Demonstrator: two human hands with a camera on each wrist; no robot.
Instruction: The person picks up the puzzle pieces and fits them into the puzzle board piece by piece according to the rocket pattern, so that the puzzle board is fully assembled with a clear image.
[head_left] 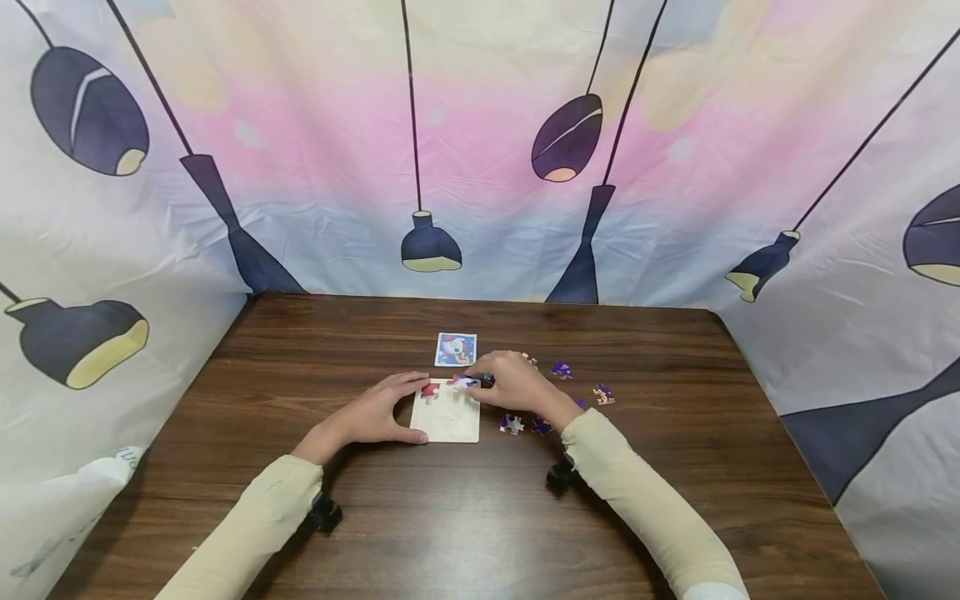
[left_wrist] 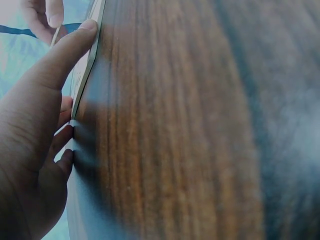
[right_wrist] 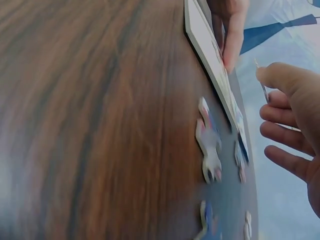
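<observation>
A pale square puzzle board lies on the table in the head view. My left hand holds it along its left side, thumb at the near corner and fingers toward the far corner. In the left wrist view that thumb lies over the board's edge. Above the board's far right part, my right hand pinches a white and purple puzzle piece between thumb and fingertips. The right wrist view shows this piece edge-on, raised off the board. A red and white piece sits in the far left corner.
Just beyond the board lies a small square picture card. Several loose pieces are scattered to the right, among them a white and purple one, a purple one and an orange and purple one. Printed cloth hangs behind the table.
</observation>
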